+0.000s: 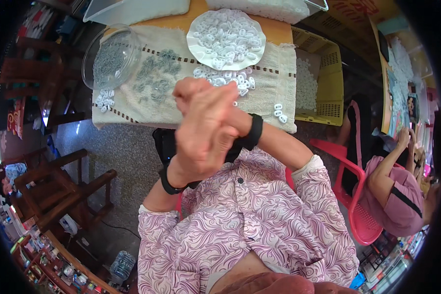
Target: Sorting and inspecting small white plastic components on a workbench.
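Note:
My two hands are raised above my lap, pressed against each other in front of the table edge. My left hand (208, 139) is in front with its back toward me and its fingers straight. Mostly covered behind it is my right hand (191, 90), of which only curled fingers show at the top. Each wrist wears a black band. Nothing shows between the palms. Just beyond the hands, small white plastic pieces (225, 77) lie loose on a beige cloth (181, 105). A white scalloped plate (195, 46) holds several more of them.
A clear bowl (90, 68) of small grey pieces stands at the cloth's left, with a grey pile (154, 78) beside it. A yellow crate (328, 83) sits right of the table. Another person (399, 193) sits on a red chair (360, 215) at right. Wooden chairs (59, 181) stand at left.

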`<act>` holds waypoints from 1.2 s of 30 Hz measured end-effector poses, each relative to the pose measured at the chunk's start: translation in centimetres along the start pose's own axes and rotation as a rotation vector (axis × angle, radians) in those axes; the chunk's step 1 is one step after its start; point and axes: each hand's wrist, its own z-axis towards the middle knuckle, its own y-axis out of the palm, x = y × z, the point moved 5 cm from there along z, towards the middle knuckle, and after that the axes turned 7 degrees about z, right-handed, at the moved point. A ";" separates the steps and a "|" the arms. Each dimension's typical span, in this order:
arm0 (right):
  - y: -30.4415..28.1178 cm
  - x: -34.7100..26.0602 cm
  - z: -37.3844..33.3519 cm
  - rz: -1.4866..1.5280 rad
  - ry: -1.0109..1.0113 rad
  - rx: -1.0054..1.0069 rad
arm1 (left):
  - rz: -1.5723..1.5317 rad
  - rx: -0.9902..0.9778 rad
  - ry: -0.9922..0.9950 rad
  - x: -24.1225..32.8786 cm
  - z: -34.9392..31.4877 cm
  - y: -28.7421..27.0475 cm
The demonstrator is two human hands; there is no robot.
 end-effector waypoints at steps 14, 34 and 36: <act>-8.6 -0.1 5.9 1.034 1.136 0.133 | -0.531 0.147 -0.840 -6.9 -7.3 2.6; -7.1 -2.7 6.8 -0.282 0.130 0.151 | -0.647 -0.239 -0.935 -6.1 -8.5 5.9; -7.1 -3.1 6.8 -0.314 0.089 0.146 | -0.638 -0.250 -0.924 -6.2 -8.5 5.9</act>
